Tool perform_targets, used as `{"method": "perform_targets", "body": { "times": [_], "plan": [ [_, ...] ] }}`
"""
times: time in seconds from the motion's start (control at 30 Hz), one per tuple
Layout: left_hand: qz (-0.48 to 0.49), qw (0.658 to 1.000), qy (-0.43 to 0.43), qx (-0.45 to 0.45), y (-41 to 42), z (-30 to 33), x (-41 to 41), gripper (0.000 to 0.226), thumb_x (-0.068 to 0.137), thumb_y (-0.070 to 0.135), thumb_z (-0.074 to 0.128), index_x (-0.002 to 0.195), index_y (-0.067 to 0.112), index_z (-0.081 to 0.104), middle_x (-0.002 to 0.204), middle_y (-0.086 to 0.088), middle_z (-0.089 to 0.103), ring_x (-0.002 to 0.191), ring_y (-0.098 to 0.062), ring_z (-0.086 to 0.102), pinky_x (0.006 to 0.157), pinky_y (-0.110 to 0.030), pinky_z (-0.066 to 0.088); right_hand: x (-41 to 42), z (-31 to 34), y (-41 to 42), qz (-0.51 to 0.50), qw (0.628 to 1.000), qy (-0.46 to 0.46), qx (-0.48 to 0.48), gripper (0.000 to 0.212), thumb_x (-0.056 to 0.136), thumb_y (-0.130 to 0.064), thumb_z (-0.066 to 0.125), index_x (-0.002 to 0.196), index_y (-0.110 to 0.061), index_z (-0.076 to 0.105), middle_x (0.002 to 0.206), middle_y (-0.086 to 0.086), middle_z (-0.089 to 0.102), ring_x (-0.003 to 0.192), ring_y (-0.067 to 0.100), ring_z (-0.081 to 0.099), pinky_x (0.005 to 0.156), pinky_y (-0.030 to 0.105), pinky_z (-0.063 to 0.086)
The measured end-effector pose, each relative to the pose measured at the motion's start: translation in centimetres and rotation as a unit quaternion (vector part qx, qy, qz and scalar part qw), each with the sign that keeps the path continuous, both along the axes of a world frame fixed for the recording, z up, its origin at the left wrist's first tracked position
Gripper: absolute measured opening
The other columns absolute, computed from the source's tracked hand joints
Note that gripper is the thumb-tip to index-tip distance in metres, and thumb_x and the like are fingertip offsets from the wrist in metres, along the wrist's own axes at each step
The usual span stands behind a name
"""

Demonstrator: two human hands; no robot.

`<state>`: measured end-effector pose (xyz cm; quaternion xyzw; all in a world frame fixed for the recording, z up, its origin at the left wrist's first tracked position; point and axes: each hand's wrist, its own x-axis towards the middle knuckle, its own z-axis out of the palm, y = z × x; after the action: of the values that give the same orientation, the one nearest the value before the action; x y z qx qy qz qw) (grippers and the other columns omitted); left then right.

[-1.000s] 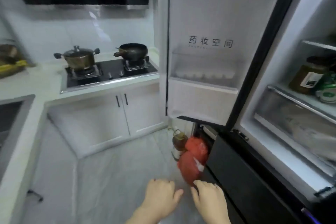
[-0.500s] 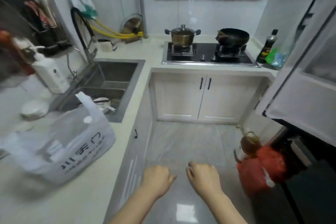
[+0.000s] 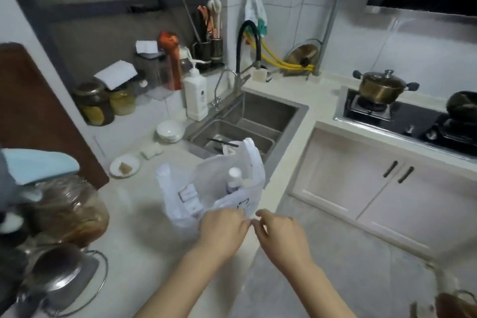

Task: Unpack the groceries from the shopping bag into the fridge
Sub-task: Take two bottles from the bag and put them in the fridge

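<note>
Both hands are right at the near edge of the shopping bag [image 3: 214, 193] now. The left hand [image 3: 222, 231] has its fingers curled down over the bag's near rim, though with the blur I can't tell if it's actually pinching the plastic or just touching it. The right hand [image 3: 281, 232] sits just beside it, fingers loosely bent, holding nothing, fingertips close to the bag's corner.

Big difference from half a second ago: back then the hands were hanging over the floor with the bag off at the left edge of the view, and a second ago the view faced the open fridge. Now the view has swung left, so the bag is dead centre and the fridge is out of sight.

The bag stands open on the counter [image 3: 134, 227] right by the sink [image 3: 258, 116], with a white bottle [image 3: 234, 177] and a white box [image 3: 189, 195] visible inside.

Further out: a soap pump bottle [image 3: 195, 95] behind the sink, a bowl [image 3: 169, 131] and a small plate [image 3: 125, 165] to the bag's left, jars [image 3: 103, 103] against the wall, and a pot [image 3: 381, 85] on the stove [image 3: 402, 119] to the right.
</note>
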<state>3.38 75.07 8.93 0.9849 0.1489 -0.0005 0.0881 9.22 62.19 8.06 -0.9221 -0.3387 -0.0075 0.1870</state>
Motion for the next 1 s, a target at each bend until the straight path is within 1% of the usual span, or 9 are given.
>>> {"method": "perform_targets", "body": {
  "times": [0.13, 0.23, 0.37, 0.5, 0.67, 0.87, 0.93, 0.97, 1.0],
  "plan": [
    [0.065, 0.994, -0.086, 0.018, 2.5, 2.5, -0.4, 0.029, 0.097, 0.035, 0.034, 0.104, 0.024, 0.060, 0.109, 0.002, 0.064, 0.103, -0.020, 0.059, 0.075, -0.032, 0.042, 0.8, 3.6, 3.4, 0.089, 0.994, -0.056, 0.040, 0.028, 0.095, -0.038, 0.041, 0.102, -0.022, 0.062, 0.091, 0.003, 0.072, 0.084, 0.029, 0.064, 0.066, 0.034, 0.043],
    [0.109, 0.987, -0.119, 0.006, 3.6, 2.8, 0.4, 0.029, 0.096, 0.033, 0.039, 0.104, 0.022, 0.064, 0.108, 0.001, 0.066, 0.103, -0.022, 0.060, 0.077, -0.032, 0.044, 2.7, 4.9, 5.1, 0.135, 0.987, -0.071, 0.042, 0.027, 0.095, -0.036, 0.039, 0.104, -0.021, 0.060, 0.098, 0.000, 0.068, 0.091, 0.026, 0.061, 0.063, 0.034, 0.040],
    [0.154, 0.987, -0.056, 0.000, 4.2, 2.2, 2.6, 0.028, 0.095, 0.033, 0.040, 0.110, 0.025, 0.062, 0.111, -0.001, 0.065, 0.104, -0.026, 0.060, 0.079, -0.035, 0.047, 5.8, 5.0, 7.3, 0.199, 0.977, -0.077, -0.015, 0.022, 0.095, -0.018, 0.040, 0.108, -0.014, 0.057, 0.110, 0.004, 0.061, 0.099, 0.025, 0.058, 0.060, 0.028, 0.030],
    [0.171, 0.985, -0.009, 0.000, 4.2, 2.1, 5.6, 0.025, 0.095, 0.029, 0.044, 0.111, 0.021, 0.063, 0.112, -0.008, 0.064, 0.102, -0.031, 0.061, 0.077, -0.037, 0.047, 8.8, 4.4, 8.8, 0.257, 0.956, -0.089, -0.105, 0.021, 0.090, -0.005, 0.045, 0.109, -0.009, 0.054, 0.113, 0.008, 0.057, 0.099, 0.028, 0.059, 0.062, 0.029, 0.031],
    [0.162, 0.986, 0.000, -0.036, 4.4, 1.3, 8.5, 0.031, 0.093, 0.022, 0.047, 0.121, 0.022, 0.059, 0.122, -0.007, 0.061, 0.111, -0.029, 0.057, 0.085, -0.034, 0.045, 11.7, 2.6, 8.1, 0.248, 0.952, -0.128, -0.123, 0.023, 0.093, -0.015, 0.046, 0.113, -0.010, 0.056, 0.109, 0.008, 0.062, 0.097, 0.027, 0.061, 0.064, 0.029, 0.034],
    [0.142, 0.988, -0.003, -0.056, 5.3, 0.0, 11.2, 0.030, 0.092, 0.019, 0.049, 0.121, 0.020, 0.058, 0.127, -0.005, 0.057, 0.116, -0.026, 0.052, 0.089, -0.036, 0.045, 12.9, 0.9, 7.2, 0.210, 0.966, -0.101, -0.108, 0.030, 0.094, -0.031, 0.048, 0.117, -0.013, 0.054, 0.109, 0.005, 0.062, 0.102, 0.024, 0.057, 0.068, 0.030, 0.039],
    [0.128, 0.990, 0.016, -0.048, 5.6, -0.5, 11.8, 0.031, 0.093, 0.019, 0.049, 0.122, 0.019, 0.057, 0.128, -0.006, 0.056, 0.116, -0.026, 0.051, 0.089, -0.036, 0.044, 13.0, 0.2, 7.2, 0.205, 0.966, -0.127, -0.096, 0.034, 0.075, -0.038, 0.070, 0.102, -0.017, 0.065, 0.090, 0.002, 0.067, 0.086, 0.021, 0.062, 0.060, 0.025, 0.042],
    [0.118, 0.992, 0.028, -0.044, 5.8, -0.9, 12.1, 0.032, 0.092, 0.019, 0.049, 0.123, 0.019, 0.057, 0.128, -0.006, 0.055, 0.117, -0.026, 0.051, 0.089, -0.036, 0.044, 13.1, -0.3, 7.2, 0.206, 0.962, -0.127, -0.124, 0.036, 0.057, -0.042, 0.081, 0.084, -0.021, 0.069, 0.072, -0.002, 0.066, 0.069, 0.017, 0.063, 0.050, 0.021, 0.041],
    [0.109, 0.992, 0.040, -0.042, 5.9, -1.3, 12.3, 0.034, 0.092, 0.019, 0.049, 0.125, 0.019, 0.056, 0.129, -0.006, 0.054, 0.118, -0.026, 0.050, 0.089, -0.037, 0.044, 13.3, -0.9, 7.3, 0.203, 0.961, -0.128, -0.135, 0.035, 0.043, -0.043, 0.083, 0.069, -0.024, 0.069, 0.058, -0.003, 0.062, 0.056, 0.014, 0.060, 0.042, 0.019, 0.038]
  ]
}}
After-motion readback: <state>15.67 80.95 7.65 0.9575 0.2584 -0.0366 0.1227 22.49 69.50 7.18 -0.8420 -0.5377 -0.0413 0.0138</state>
